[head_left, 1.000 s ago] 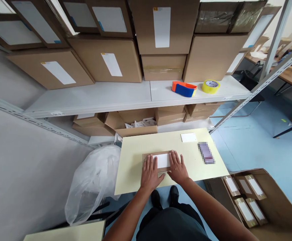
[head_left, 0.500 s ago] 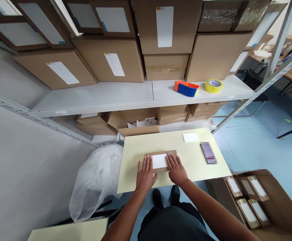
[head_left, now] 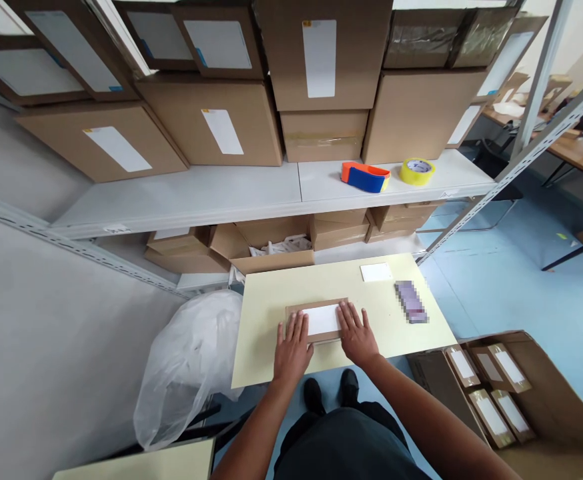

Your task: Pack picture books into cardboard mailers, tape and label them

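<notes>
A small brown cardboard box (head_left: 295,311) lies flat on the pale yellow tabletop (head_left: 266,293). On its upper face is a white label (head_left: 323,320). The fingers of my left hand (head_left: 291,347) rest flat on the label's left end and the box there. My right hand (head_left: 357,337) lies with fingers outstretched over the label's right end and the box edge. Both hands are open, pressing from above rather than gripping. Parts of the box's left and right ends are hidden under my fingers.
A white card (head_left: 376,272) and a pixelated purple item (head_left: 411,302) lie on the table's right side. Above stands a shelf (head_left: 196,197) with yellow tape (head_left: 417,171) and an orange-blue band (head_left: 365,178). A large carton (head_left: 561,400) holds labelled boxes; a plastic bag (head_left: 186,360) hangs left.
My right hand has slid slightly right along the label, and its fingers are spread a little more. My left hand stays on the left end. The camera view has shifted slightly.
</notes>
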{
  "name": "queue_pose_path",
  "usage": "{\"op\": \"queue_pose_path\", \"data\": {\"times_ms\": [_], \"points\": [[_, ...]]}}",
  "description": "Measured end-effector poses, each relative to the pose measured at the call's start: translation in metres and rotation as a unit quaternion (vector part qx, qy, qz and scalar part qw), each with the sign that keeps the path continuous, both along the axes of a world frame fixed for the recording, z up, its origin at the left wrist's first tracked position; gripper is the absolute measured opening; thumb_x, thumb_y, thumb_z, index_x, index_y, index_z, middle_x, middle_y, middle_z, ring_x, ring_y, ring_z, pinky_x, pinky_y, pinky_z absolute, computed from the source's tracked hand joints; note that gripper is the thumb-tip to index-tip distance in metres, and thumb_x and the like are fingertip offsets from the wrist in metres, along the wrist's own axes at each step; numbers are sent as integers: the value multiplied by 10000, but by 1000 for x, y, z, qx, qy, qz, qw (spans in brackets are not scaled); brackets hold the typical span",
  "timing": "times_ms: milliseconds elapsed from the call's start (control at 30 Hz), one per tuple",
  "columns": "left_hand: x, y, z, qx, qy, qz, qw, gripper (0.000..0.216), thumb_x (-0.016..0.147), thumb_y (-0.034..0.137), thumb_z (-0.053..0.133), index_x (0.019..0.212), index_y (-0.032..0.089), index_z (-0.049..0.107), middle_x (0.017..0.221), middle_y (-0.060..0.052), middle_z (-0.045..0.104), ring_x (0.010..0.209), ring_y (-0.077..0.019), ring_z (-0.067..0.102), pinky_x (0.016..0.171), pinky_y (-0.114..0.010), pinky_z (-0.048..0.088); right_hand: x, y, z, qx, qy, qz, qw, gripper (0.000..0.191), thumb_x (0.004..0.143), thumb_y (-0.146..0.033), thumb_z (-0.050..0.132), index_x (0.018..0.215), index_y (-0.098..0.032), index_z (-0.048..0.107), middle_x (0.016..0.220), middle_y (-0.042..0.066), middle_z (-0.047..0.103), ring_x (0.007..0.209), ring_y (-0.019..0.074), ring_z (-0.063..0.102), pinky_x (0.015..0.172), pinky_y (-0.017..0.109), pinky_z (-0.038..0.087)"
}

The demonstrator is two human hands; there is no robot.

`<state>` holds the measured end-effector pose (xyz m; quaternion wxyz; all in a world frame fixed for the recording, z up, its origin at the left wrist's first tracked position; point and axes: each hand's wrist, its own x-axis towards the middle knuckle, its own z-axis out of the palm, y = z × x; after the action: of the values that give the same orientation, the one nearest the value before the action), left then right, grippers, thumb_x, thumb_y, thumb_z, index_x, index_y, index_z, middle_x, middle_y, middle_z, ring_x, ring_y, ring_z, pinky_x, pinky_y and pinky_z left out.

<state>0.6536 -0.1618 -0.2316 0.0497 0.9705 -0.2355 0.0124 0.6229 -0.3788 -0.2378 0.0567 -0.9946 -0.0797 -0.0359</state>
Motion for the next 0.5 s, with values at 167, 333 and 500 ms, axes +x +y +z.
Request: {"op": "queue_pose_path", "data": {"times_ms": [167, 333, 500], "points": [[-12, -20, -7, -7, -20, -28, 999, 767, 888, 213, 519, 1605, 102, 267, 1653, -163, 299, 1553, -290, 232, 1266, -519, 205, -7, 35, -3, 15, -3, 49, 999, 817, 906, -211, 515, 1624, -75, 150, 1677, 175, 206, 1562, 345, 180, 1242, 598, 174], [-18, -14, -5, -23, -17, -24, 999, 739, 899, 215, 511, 1601, 138, 294, 1651, -154, 317, 1551, -304, 236, 1261, -565, 175, -15, 34, -5, 57, 11, 41, 998, 884, 871, -167, 541, 1634, -98, 100, 1679, 175, 194, 1567, 341, 164, 1246, 606, 155], [-19, 12, -3, -108, 12, 48, 993, 681, 950, 429, 535, 1547, 132, 395, 1648, -226, 287, 1549, -374, 216, 1218, -629, 214, -23, 1, -13, 175, 38, -20, 984, 974, 797, -113, 558, 1647, -176, 85, 1708, 139, 98, 1572, 361, 121, 1219, 630, 227]]}}
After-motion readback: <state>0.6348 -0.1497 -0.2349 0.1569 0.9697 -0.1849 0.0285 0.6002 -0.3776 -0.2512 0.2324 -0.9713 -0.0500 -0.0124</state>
